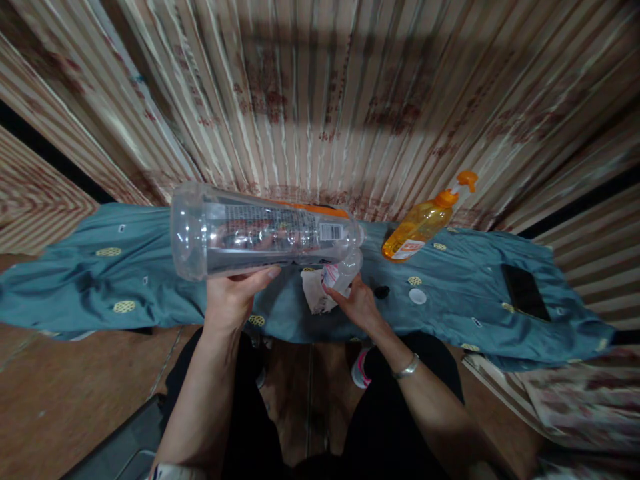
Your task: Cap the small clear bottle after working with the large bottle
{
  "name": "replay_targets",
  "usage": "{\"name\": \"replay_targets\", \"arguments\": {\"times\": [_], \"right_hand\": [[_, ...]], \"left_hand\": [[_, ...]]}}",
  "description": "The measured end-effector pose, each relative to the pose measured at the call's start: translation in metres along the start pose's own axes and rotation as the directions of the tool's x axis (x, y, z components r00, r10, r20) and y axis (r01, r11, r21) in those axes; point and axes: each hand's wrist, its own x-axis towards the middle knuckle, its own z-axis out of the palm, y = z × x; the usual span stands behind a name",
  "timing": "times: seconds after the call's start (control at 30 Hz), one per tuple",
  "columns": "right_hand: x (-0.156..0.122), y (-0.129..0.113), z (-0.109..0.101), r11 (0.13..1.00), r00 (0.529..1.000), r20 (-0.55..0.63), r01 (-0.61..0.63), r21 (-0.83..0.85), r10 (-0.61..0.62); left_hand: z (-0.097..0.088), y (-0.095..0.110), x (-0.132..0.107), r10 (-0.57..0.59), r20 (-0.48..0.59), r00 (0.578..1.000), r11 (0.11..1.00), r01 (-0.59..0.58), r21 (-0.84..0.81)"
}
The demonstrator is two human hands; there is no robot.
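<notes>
My left hand (231, 299) is wrapped around the underside of a large clear plastic bottle (270, 233) with a printed silver label and an orange part along its top edge. The bottle lies sideways in the air, its narrow end pointing right. In my right hand (359, 305) is a small clear bottle (345, 272) with a pink and white label, right beneath the big bottle's narrow end. Whether the two touch, or anything flows between them, I cannot tell. A crumpled white tissue (314, 292) is beside my right fingertips, partly covered.
A teal cloth (150, 267) covers the narrow table. On it are an orange pump bottle (417, 228), a small black cap (382, 292), a white round lid (417, 296) and, at the right, a dark phone (526, 292). A pleated curtain (320, 87) hangs behind.
</notes>
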Motion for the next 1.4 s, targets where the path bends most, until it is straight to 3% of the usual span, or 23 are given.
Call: {"name": "replay_targets", "arguments": {"times": [0.37,1.2,1.4], "right_hand": [[0.0006,-0.0038,-0.0024,0.999,0.998,0.035,-0.053,0.003,0.053],[0.0007,-0.0029,-0.0007,0.997,0.999,0.042,-0.02,0.07,0.018],[0.0012,-0.0019,0.0002,0.996,0.997,0.045,-0.059,0.061,0.056]], "left_hand": [[-0.0004,0.0007,-0.0005,-0.009,0.01,1.0,1.0,0.009,-0.005],[-0.0011,0.0032,-0.0005,-0.036,-0.049,0.998,0.999,0.037,0.03],[-0.005,-0.0006,0.0003,-0.054,-0.042,0.998,0.995,0.057,0.08]]}}
